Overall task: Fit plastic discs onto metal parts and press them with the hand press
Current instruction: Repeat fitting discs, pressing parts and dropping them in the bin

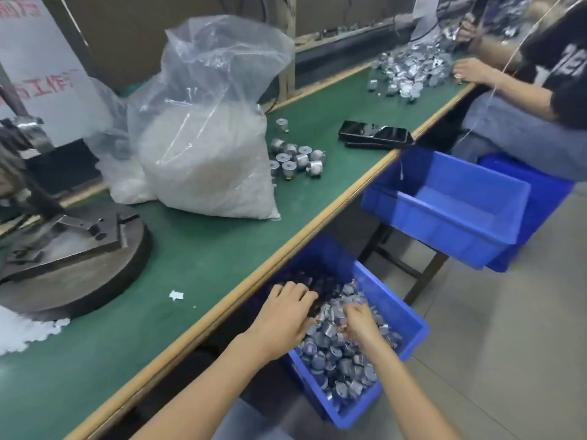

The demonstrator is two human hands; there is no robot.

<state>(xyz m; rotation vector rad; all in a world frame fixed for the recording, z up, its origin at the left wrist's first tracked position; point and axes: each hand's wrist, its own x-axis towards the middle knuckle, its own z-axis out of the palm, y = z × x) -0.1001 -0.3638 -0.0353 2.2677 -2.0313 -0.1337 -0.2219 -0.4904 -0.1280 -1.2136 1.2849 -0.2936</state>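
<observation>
factory assembly bench | green mat (203, 249) | hand press (63, 236) | blue bins (444, 223) of metal parts (336, 357)

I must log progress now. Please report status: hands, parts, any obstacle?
Left hand and right hand in blue bin among metal parts; grip unclear. Hand press untouched, loose discs beside it. No obstacle seen.

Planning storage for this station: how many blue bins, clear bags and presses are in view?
Blue bins: 3 (near, middle, far)
Clear bags: 2 (big, small)
Presses: 1
Total: 6
</observation>
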